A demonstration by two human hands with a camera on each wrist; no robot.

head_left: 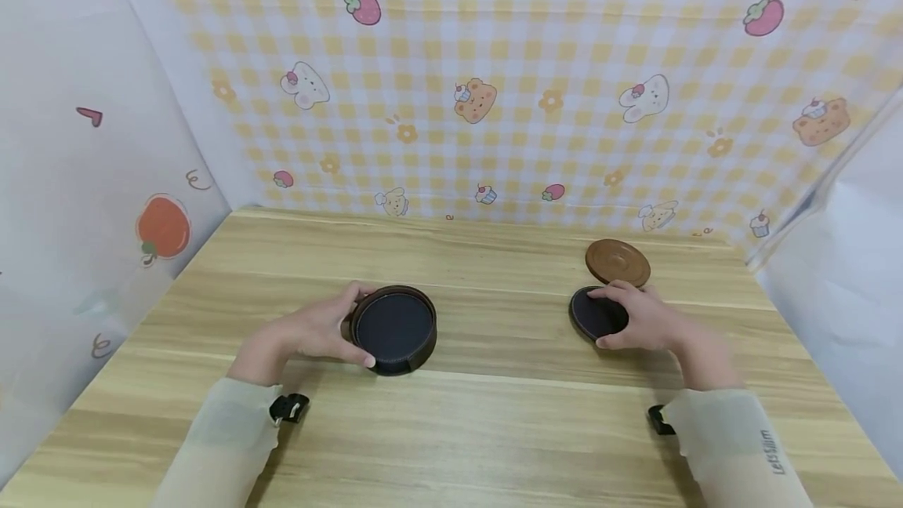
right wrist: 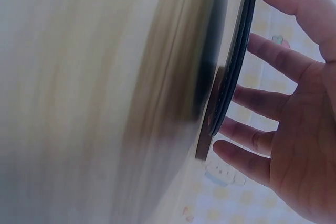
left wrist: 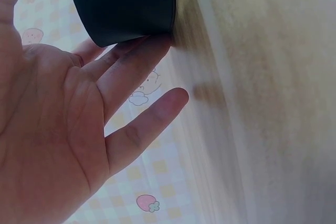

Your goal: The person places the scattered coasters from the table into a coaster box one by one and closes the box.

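Note:
In the head view, a round dark coaster holder [head_left: 416, 357] stands on the table left of centre, with a black coaster [head_left: 395, 326] lying inside it. My left hand [head_left: 320, 329] grips the holder's left side, thumb at the front and fingers behind. The left wrist view shows the fingers of that hand [left wrist: 58, 124] against the holder's dark wall [left wrist: 126, 3]. To the right, my right hand [head_left: 643, 318] pinches a round black coaster with a stitched edge [head_left: 592, 314]. Seen in the right wrist view, this coaster [right wrist: 236, 59] is raised off the table, a shadow beneath it.
A round brown disc [head_left: 618, 261] with ring markings lies on the wooden table [head_left: 480, 429], just behind the right hand. A yellow checked cloth [head_left: 437, 100] with cartoon prints hangs along the table's back edge. White sheeting [head_left: 70, 179] stands at the left.

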